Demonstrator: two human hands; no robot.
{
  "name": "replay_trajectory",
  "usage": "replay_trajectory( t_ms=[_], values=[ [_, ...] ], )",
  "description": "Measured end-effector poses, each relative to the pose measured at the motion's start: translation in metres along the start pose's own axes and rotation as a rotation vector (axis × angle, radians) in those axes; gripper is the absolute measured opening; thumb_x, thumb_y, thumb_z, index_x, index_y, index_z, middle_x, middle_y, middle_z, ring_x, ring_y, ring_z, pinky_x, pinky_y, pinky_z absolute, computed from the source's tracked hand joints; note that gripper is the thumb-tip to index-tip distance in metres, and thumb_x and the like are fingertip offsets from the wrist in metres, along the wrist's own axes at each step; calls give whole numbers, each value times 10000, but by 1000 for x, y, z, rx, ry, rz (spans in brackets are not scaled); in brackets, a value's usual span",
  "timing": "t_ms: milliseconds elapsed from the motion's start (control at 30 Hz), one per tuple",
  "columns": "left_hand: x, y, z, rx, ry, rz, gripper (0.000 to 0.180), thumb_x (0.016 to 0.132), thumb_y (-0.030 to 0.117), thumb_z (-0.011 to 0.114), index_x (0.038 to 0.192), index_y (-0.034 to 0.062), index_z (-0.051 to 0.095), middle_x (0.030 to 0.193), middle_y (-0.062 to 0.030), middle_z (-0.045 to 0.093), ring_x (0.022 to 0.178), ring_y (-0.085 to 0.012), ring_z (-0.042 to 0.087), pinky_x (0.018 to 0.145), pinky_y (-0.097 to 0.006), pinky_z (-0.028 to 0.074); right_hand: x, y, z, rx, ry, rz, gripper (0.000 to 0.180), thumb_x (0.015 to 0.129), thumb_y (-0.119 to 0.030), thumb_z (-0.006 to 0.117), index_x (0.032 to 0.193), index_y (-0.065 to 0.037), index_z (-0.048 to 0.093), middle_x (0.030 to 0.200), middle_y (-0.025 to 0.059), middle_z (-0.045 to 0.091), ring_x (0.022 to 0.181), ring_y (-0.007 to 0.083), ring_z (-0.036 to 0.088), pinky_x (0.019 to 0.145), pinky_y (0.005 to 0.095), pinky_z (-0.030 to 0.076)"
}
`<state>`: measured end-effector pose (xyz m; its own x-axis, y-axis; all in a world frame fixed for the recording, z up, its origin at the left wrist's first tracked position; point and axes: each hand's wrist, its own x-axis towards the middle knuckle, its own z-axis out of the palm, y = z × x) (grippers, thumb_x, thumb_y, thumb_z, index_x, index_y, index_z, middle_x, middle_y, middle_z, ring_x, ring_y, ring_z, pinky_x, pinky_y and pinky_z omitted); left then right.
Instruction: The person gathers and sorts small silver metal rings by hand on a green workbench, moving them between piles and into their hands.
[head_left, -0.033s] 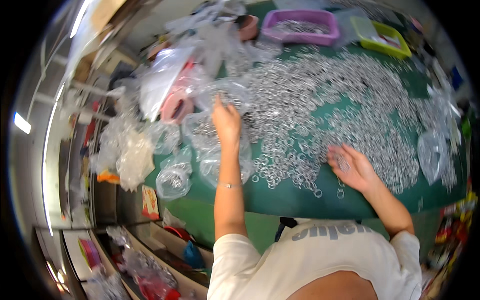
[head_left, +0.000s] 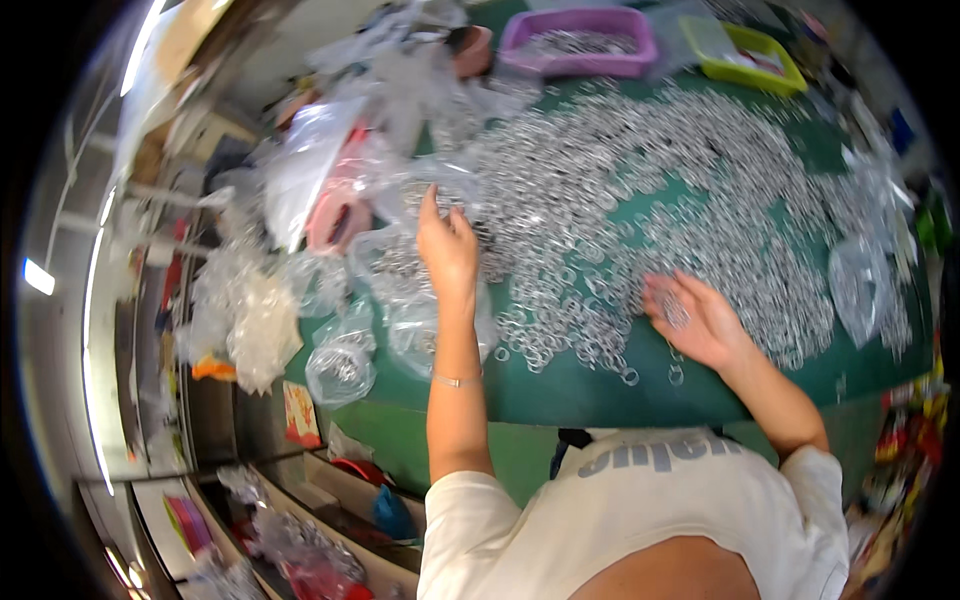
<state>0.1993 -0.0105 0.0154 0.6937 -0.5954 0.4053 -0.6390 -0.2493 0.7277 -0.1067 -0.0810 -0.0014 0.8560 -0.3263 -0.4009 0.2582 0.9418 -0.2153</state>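
Rings (head_left: 640,200), small and silver, lie in a big heap all over the green desk (head_left: 560,390). The left hand (head_left: 447,245) reaches far out, fingers straight and close together, and touches a clear plastic bag (head_left: 420,300) at the edge of the heap. More clear bags (head_left: 340,365) with rings inside sit just beside it. The right hand (head_left: 695,320) lies on the rings near the front edge, fingers curled a bit, with a few rings under its fingertips. I cannot tell if it is pinching any.

It looks like the rings are being picked up and put into bags. This step seems to be the picking. Next, the right hand would need a good pinch on some rings, and the left hand would need to hold a bag mouth open. A purple tray (head_left: 585,45) and a yellow-green tray (head_left: 745,50) sit at the far side.
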Motion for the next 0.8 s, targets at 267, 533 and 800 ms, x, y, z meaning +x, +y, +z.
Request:
replay_trajectory(
  t_ms=[267,533,800],
  values=[
    [-163,75,58,-1733,-777,-1220,340,948,306,372,1087,32,518,1122,-106,536,1137,-281,460,997,-451,342,6,26,1,-320,-9,-276,440,970,-332,310,1056,19,561,999,126,581,959,240,549,874,333,418],
    [-177,67,64,-1775,-452,-1408,220,884,122,486,1073,17,528,948,-48,579,838,-165,577,701,-271,503,-12,34,15,-1407,-153,-1021,234,907,-141,419,831,-4,593,848,109,614,805,240,577,820,374,404],
    [-99,5,-85,-1619,218,-877,271,855,12,506,1121,-36,485,976,-109,584,840,-162,594,675,-245,520,-107,-55,72,-876,-1889,-144,226,818,-222,640,923,-24,666,1037,161,617,852,242,594,621,368,414]
  ],
)
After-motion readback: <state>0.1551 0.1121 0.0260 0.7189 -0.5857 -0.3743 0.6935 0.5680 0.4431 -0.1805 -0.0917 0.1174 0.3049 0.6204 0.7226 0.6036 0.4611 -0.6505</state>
